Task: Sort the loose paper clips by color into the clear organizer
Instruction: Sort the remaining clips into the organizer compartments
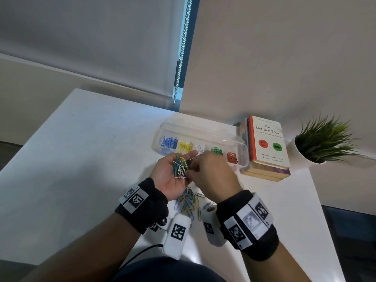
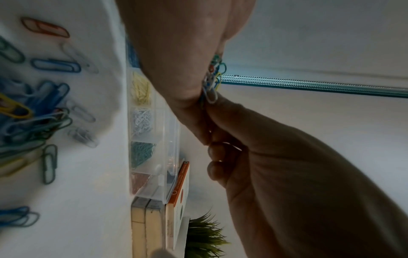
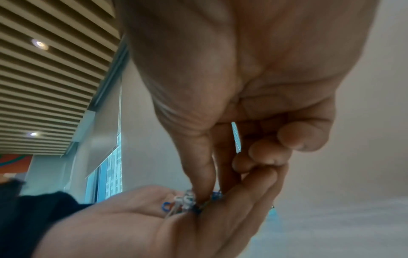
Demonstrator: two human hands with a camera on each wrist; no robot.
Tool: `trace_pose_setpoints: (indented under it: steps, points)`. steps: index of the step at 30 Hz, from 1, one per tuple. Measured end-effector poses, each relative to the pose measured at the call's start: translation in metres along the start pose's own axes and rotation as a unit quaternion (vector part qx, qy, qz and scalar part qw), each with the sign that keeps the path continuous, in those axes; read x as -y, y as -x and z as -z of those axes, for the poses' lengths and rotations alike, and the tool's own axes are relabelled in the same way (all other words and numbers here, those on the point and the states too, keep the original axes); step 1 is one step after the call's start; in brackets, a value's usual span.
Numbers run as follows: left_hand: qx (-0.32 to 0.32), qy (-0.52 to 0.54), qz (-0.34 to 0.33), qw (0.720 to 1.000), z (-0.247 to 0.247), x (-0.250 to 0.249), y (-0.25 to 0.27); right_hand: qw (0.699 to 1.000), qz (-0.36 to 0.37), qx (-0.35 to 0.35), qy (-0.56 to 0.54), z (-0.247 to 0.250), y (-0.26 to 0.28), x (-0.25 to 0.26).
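White table [image 1: 81, 159] against a pale wall, with a roller blind behind it.

Your left hand [image 1: 173, 178] — palm up, fingers loosely extended, cupping a mixed bunch of clips [image 1: 181, 164] in green, blue, yellow and white.

Your right hand [image 1: 211, 176] — thumb and forefinger pinched into that bunch, the other fingers curled; which clip they have cannot be told.

Loose clips [image 1: 188, 202] — a heap on the table below your wrists, blue, green, yellow and red among them.

Organizer [image 1: 203, 135] — clear, lid open, beyond your hands. Its compartments run blue, yellow, white, green, red from your left to your right, each already holding clips.

Books [image 1: 266, 145] — a stack just right of the organizer.

Plant [image 1: 323, 139] — in a white pot, right of the books.
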State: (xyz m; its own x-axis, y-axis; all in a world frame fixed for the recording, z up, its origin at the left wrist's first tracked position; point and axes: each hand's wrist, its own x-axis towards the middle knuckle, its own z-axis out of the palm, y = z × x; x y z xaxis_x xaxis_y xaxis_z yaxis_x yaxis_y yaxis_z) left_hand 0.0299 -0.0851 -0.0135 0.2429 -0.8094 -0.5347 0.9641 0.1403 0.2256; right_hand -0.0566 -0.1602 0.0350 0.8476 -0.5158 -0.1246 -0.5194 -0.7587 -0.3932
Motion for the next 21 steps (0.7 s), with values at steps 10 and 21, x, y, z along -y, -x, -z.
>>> trace_pose_setpoints:
  steps: [10, 21]
  points:
    - [0.023, 0.053, 0.008, 0.998, 0.006, 0.000, -0.007, 0.996, 0.006, -0.011, -0.091, 0.010, -0.004, -0.010]
    - [0.018, 0.073, 0.004, 0.997, 0.007, -0.003, -0.011, 0.989, -0.016, -0.040, -0.141, 0.014, -0.011, -0.024]
